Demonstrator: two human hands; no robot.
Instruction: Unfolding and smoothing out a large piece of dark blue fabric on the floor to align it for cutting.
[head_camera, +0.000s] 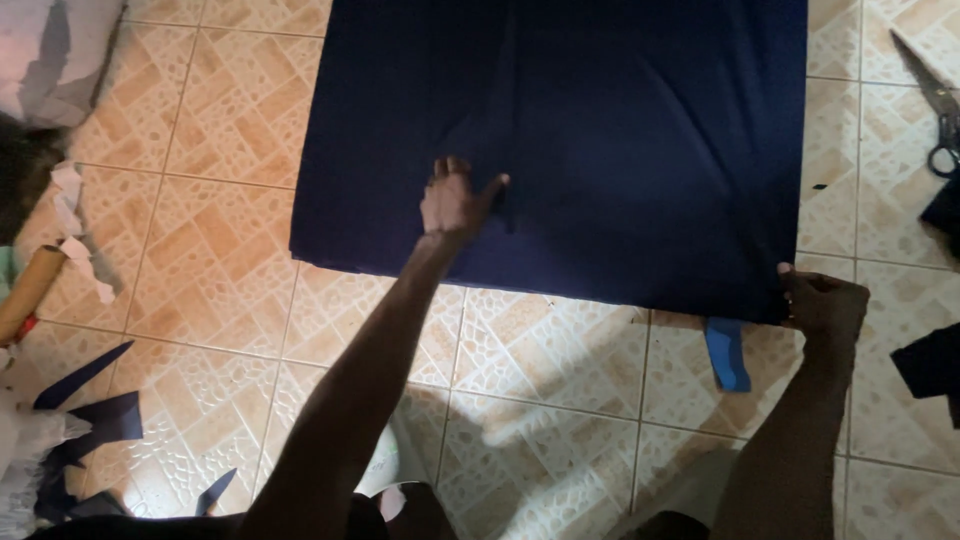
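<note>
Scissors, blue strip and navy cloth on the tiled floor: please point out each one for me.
scissors (938, 115): head view, on the blades and pivot near the right edge.
blue strip (727, 355): head view, on the middle of the strip below the cloth's near edge.
navy cloth (640, 130): head view, on its flat middle.

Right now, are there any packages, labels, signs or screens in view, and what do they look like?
None show.
Navy cloth: a large dark blue sheet spread flat on the tiled floor.
Left hand: flat on the cloth.
Right hand: at the cloth's near right corner.
Scissors: on the floor at the right edge.
</note>
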